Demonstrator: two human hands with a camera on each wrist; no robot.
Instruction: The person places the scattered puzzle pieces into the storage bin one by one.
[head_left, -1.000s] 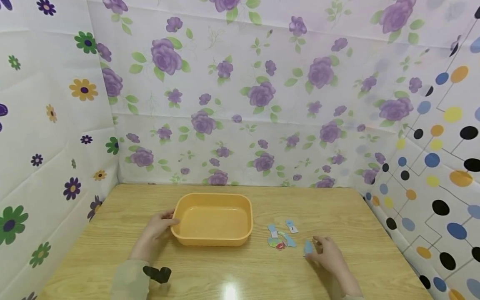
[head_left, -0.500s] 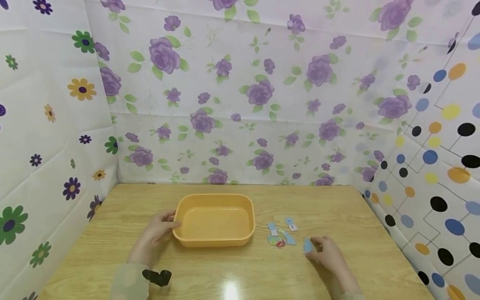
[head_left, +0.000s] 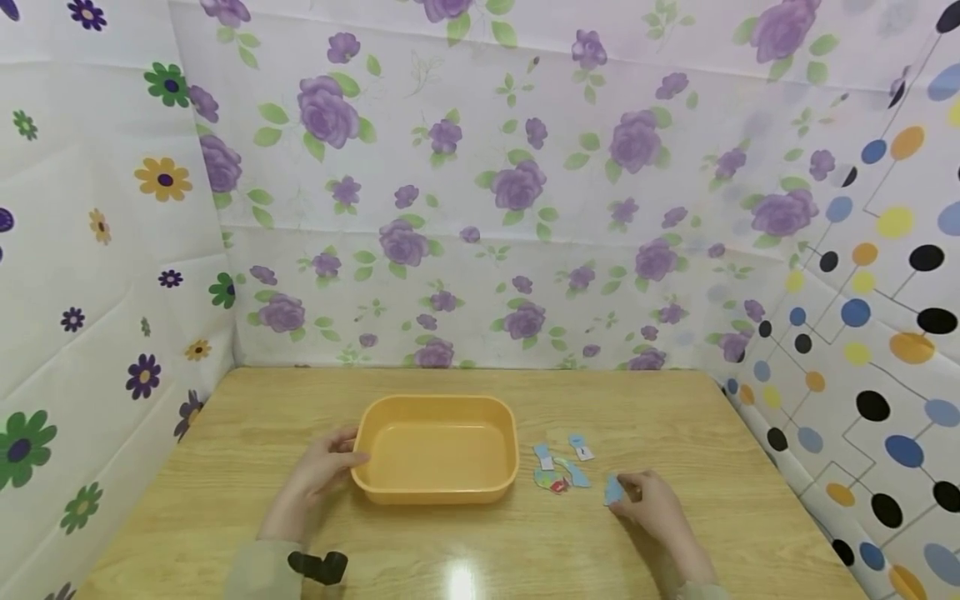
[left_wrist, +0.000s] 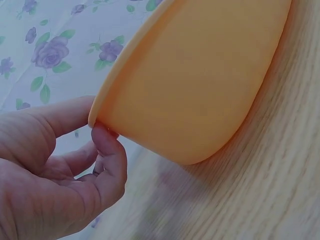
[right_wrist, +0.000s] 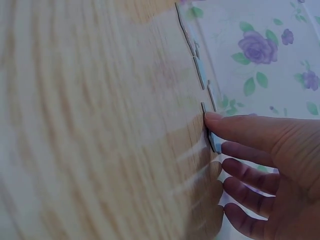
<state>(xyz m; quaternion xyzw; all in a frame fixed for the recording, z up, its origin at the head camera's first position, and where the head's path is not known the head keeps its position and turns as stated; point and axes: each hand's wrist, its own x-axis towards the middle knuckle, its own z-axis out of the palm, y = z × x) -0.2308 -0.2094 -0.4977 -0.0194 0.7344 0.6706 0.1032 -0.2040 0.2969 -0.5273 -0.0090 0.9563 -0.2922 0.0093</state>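
My left hand (head_left: 318, 471) grips the left side of a yellow-orange plastic basin (head_left: 442, 462), thumb on the rim and fingertips below its lip in the left wrist view. The basin has nothing in it. Over at the right, my right hand (head_left: 654, 504) pinches a small flat blue puzzle piece (head_left: 612, 490) at the tabletop. In the right wrist view the thumb lies on one edge of this piece (right_wrist: 209, 134), the index finger by the other. Between basin and hand lie several more thin pieces, among them a green and red one (head_left: 551, 482) and a blue strip (head_left: 577, 475).
A light wood-grain table (head_left: 480, 542) carries everything. Another blue and white piece (head_left: 581, 447) lies at the back of the group, with a black mark on its white part. Patterned sheets (head_left: 480, 208) enclose the table at the back and both sides.
The basin and my left hand have shifted right and a little towards me. My right fingers have moved slightly inward over the blue puzzle piece. The other pieces lie as before.
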